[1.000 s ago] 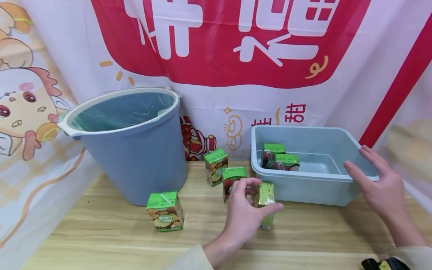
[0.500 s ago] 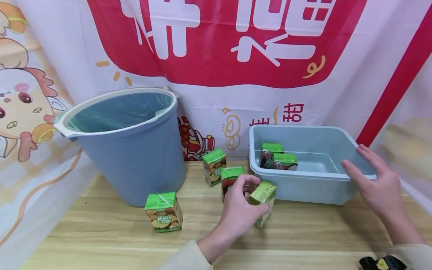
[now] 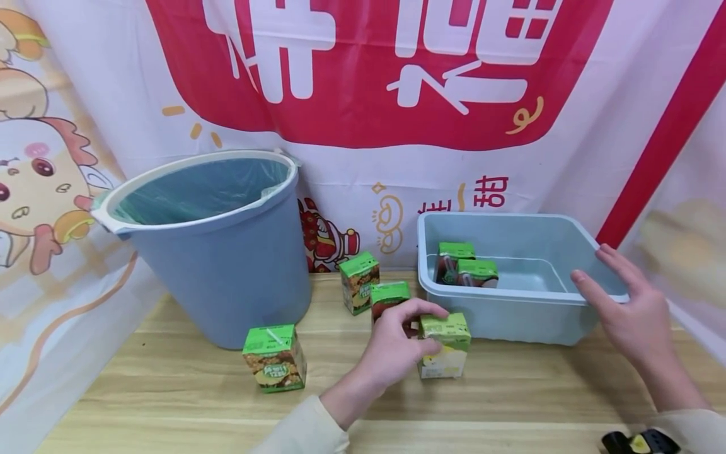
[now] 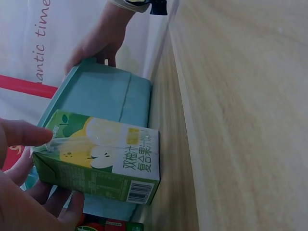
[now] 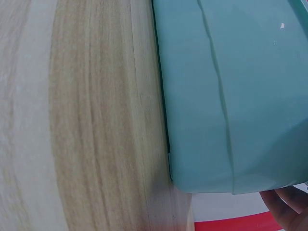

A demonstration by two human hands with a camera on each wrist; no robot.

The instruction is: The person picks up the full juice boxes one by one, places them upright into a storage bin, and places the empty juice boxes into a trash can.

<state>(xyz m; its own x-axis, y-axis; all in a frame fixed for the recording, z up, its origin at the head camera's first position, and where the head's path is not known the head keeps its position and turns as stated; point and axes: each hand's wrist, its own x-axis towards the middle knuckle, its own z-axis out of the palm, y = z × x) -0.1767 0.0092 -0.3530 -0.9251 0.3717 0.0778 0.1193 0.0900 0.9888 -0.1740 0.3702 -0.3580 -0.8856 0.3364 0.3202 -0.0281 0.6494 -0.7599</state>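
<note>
My left hand (image 3: 395, 347) holds a green and yellow juice carton (image 3: 454, 359) between thumb and fingers. The carton stands upright, close before the left front of a pale blue plastic tub (image 3: 516, 318). Its printed fruit front, with a wrapped straw, shows in the left wrist view, thumb (image 4: 29, 134) near the top edge. My right hand (image 3: 638, 315) grips the tub's right front corner, thumb over the rim; in the right wrist view only some fingers (image 5: 286, 204) show beyond the tub's end. Two green-topped cartons (image 3: 478, 272) lie inside the tub at the left.
A tall blue bin (image 3: 227, 271) with a clear liner stands on the left. One green-topped carton (image 3: 276, 362) stands before it, another (image 3: 360, 284) between bin and tub. A red-sided carton (image 3: 390, 293) is partly hidden behind my left hand. A printed cloth (image 3: 351, 164) hangs behind.
The juice carton in my left hand has turned, from its narrow side to its fruit-printed front facing me. My left hand has shifted slightly left. My right hand stays at the tub's corner.
</note>
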